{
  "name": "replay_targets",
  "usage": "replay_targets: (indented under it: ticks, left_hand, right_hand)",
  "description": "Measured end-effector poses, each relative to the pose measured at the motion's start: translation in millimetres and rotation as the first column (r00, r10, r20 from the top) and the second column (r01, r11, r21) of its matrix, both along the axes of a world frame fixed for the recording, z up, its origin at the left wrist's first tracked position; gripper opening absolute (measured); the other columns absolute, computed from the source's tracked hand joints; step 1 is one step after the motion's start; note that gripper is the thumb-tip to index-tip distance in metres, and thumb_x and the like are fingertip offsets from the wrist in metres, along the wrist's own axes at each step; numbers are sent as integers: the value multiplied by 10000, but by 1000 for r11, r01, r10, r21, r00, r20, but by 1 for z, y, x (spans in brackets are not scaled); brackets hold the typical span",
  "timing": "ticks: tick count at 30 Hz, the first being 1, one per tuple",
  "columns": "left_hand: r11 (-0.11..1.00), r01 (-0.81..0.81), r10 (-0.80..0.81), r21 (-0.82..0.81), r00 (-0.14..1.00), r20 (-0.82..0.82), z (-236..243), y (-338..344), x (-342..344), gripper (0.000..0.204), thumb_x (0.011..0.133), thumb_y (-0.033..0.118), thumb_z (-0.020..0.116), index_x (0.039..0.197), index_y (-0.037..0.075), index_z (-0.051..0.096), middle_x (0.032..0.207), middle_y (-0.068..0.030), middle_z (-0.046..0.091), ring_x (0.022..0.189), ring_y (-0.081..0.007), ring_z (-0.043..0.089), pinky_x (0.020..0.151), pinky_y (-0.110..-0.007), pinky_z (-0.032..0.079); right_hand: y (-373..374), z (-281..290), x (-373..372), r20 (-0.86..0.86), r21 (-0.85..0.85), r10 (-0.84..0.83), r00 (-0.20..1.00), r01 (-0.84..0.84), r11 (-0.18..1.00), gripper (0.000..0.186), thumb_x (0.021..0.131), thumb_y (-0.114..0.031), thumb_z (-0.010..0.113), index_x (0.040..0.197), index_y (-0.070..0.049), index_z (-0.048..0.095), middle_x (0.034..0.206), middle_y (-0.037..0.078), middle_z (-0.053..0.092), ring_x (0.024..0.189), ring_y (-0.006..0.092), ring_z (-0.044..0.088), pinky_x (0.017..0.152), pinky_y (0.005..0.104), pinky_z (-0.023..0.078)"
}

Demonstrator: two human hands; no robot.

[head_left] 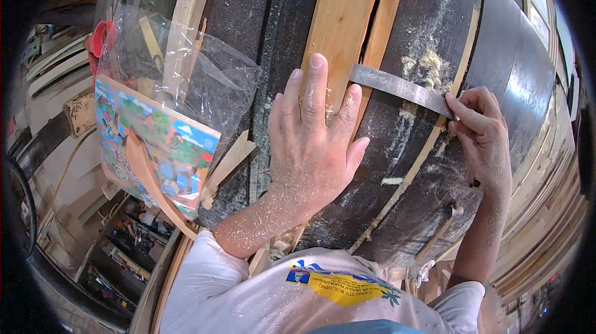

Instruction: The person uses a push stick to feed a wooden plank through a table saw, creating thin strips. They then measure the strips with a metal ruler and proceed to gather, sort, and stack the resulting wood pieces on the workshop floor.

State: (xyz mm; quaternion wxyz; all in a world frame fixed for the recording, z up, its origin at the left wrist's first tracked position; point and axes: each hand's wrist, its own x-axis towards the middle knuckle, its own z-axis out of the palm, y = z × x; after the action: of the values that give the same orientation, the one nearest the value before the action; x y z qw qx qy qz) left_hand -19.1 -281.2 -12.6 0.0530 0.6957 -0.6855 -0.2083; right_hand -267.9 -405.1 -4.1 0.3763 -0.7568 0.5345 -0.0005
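My left hand (310,132), dusted with wood particles, lies with fingers outstretched on a pale wooden board (340,11) that has a dark slot along its right side. My right hand (487,129) pinches the right end of a thin metal strip (397,85) between thumb and fingers. The strip spans from that board across the dark panel (422,23), and its left end rests by the slot, just right of my left fingertips. Pale sawdust (428,67) is scattered on the panel above the strip.
A clear plastic bag (217,79) and a colourful printed bag (152,135) sit at left with curved wooden strips (149,172) and a red object (101,39). Below left is a cluttered open box (127,253). Stacked boards (546,222) line the right; a dark hose (28,197) is far left.
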Motion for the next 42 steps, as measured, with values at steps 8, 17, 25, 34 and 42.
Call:
replay_targets:
  ticks: [8, 17, 25, 34, 42]
  left_hand:
    - [998, -25, 24, -64, 1000, -18, -3, 0, 0, 800, 727, 367, 850, 1422, 125, 536, 1607, -283, 197, 1391, -473, 346, 1072, -582, 359]
    - [999, -25, 23, -45, 999, -42, -2, -1, 1, 787, 736, 366, 838, 1421, 124, 534, 1605, -291, 207, 1388, -483, 345, 1067, -589, 363]
    - [999, -24, 22, -34, 998, -51, -4, -1, 2, 773, 724, 354, 847, 1402, 123, 558, 1600, -288, 215, 1373, -489, 352, 1059, -596, 373]
    - [999, -31, 30, -27, 998, -57, -4, -4, 2, 797, 698, 362, 863, 1397, 124, 564, 1598, -282, 228, 1373, -482, 356, 1047, -593, 391]
    - [1000, 2, -1, 8, 998, -65, 2, -2, 4, 782, 746, 313, 839, 1433, 111, 522, 1593, -306, 179, 1382, -514, 320, 1086, -599, 336]
  right_hand:
    - [-4, 1, 1, -10, -22, 48, 999, -48, 999, 475, 780, 47, 737, 1226, -116, 722, 1003, 60, 583, 972, 189, 589, 806, 309, 534]
    - [-8, 1, 1, -24, -51, 118, 993, -119, 992, 469, 761, 69, 729, 1205, -84, 724, 988, 59, 578, 929, 196, 572, 763, 310, 517]
    - [-10, 2, 3, -22, -70, 141, 990, -142, 987, 422, 746, 37, 729, 1158, -54, 733, 965, 78, 580, 916, 226, 570, 805, 350, 504]
    - [-10, 3, 7, -13, -58, 117, 993, -117, 991, 430, 730, 63, 722, 1148, -38, 730, 951, 81, 578, 911, 229, 564, 799, 347, 502]
    - [-2, -5, -7, 47, -73, 59, 997, -55, 996, 485, 705, 129, 679, 1155, -45, 724, 970, 82, 572, 919, 244, 561, 788, 349, 500]
